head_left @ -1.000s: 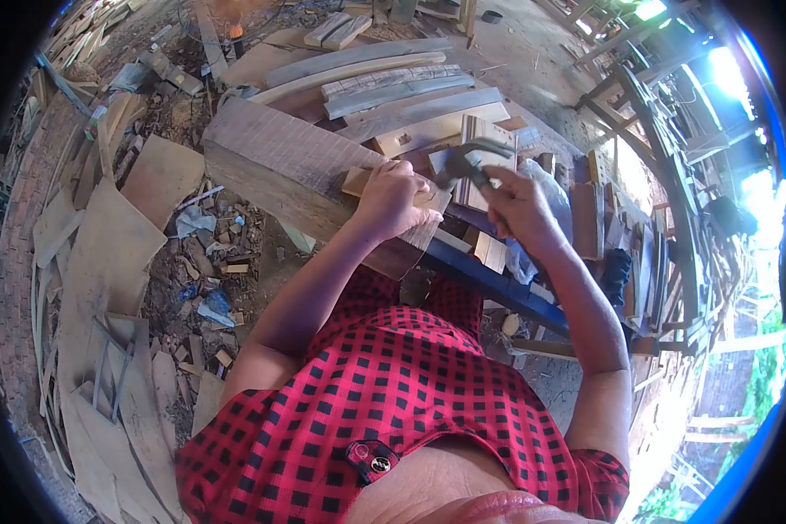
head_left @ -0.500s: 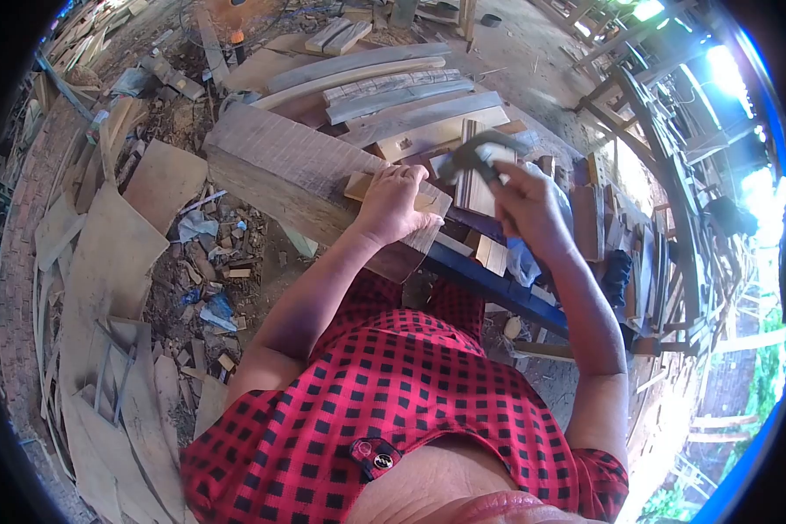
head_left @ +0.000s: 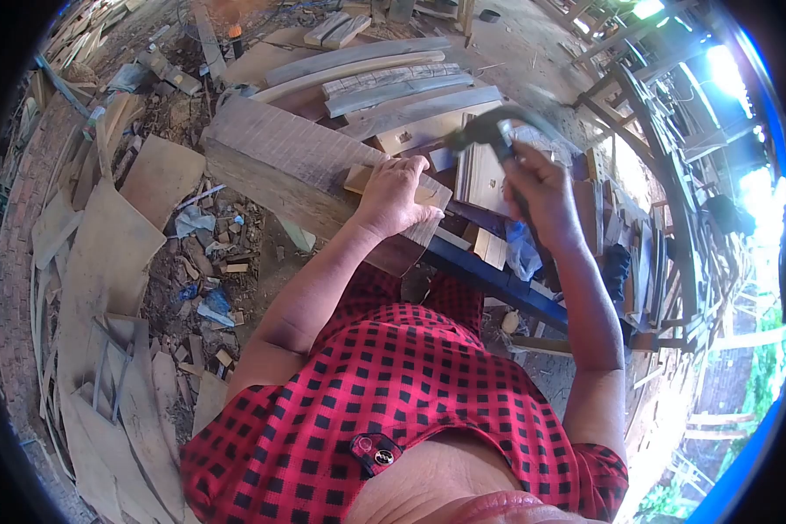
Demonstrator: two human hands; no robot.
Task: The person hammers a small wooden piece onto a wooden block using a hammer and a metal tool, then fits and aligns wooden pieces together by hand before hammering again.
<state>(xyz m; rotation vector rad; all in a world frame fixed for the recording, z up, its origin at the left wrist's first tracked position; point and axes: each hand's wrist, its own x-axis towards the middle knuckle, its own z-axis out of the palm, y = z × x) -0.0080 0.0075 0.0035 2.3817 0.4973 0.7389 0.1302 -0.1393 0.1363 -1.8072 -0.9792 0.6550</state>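
Observation:
A thick wooden beam (head_left: pixel 275 144) with a marked, rough top lies slantwise in front of me. My left hand (head_left: pixel 391 199) is closed over a small wood block (head_left: pixel 355 180) on the beam's near right end, thumb reaching to the right. What lies beneath its fingers is hidden. My right hand (head_left: pixel 543 188) grips the handle of a claw hammer (head_left: pixel 491 129), which is raised to the right of the beam's end. The hammer head is slightly blurred and touches nothing I can see.
Planks (head_left: pixel 397 92) are stacked behind the beam, and a carved wooden piece (head_left: pixel 480 179) lies under the hammer. A plastic bag (head_left: pixel 522 251) hangs by the dark bench edge (head_left: pixel 498 286). Offcuts and scraps (head_left: pixel 210 253) litter the ground at left, beside a large board (head_left: pixel 105 262).
My right hand has shifted slightly right, and the hammer head has risen away from the beam's end. My left hand keeps its place on the wood block.

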